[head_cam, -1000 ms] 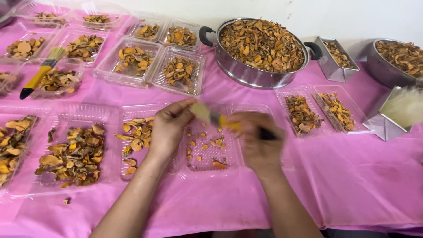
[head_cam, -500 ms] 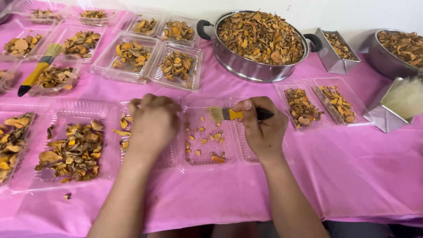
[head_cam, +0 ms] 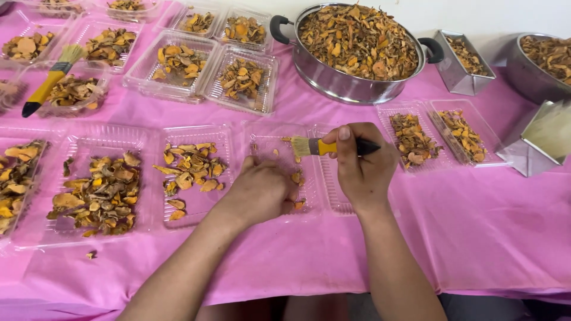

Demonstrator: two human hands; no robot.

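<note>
My right hand grips a small brush with a yellow and black handle, bristles pointing left over a clear plastic tray. My left hand rests palm down inside that tray, fingers curled over a few dried orange slices; whether it holds a slice is hidden. Left of it, another clear tray carries a loose spread of dried slices. The trays lie on a pink tablecloth.
A large steel pot heaped with dried slices stands at the back. Several filled clear trays sit behind and to the left, one under a second brush. Two trays, steel tins and a steel bowl lie right.
My left hand has moved right, from the tray of spread slices into the tray under the brush. The brush hand has stayed roughly in place.
</note>
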